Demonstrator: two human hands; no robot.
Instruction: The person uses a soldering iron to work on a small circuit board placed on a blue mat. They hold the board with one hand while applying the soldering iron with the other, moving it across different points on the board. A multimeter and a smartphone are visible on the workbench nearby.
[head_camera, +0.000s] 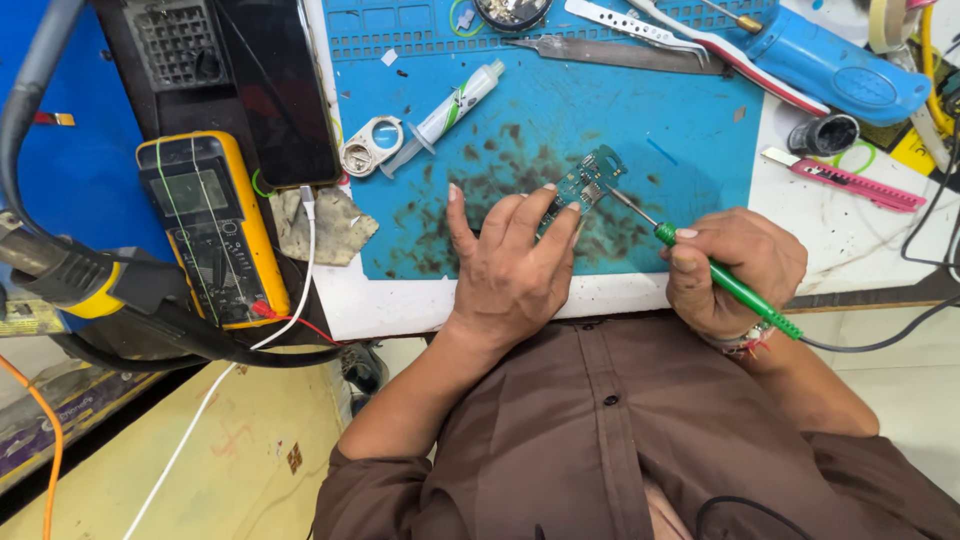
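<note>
- Blue, soot-stained work mat (690, 130) covers a white bench, its surface flecked with dark burn marks.
- Left hand (510, 262) lies palm down on the mat, fingers spread and fairly straight; its fingertips press on the near edge of a small green circuit board (585, 180), pinning it flat.
- Right hand (735, 268) is curled shut around a green-handled soldering iron (720, 275), gripped like a pen between thumb and fingers; a dark cable trails from the handle's end.
- The iron's thin metal tip touches the board's right edge.
- The circuit board sits near the middle of the mat, small, irregular in outline, with tiny metallic parts on its face.
- A plastic syringe (455, 105) of paste with a green stripe lies upper left on the mat, metal tweezers (610, 52) along the top.
- A yellow-cased multimeter (212, 225) rests left of the mat, beside a crumpled grey rag (325, 225).
- A blue plastic tool (850, 72) lies upper right.
</note>
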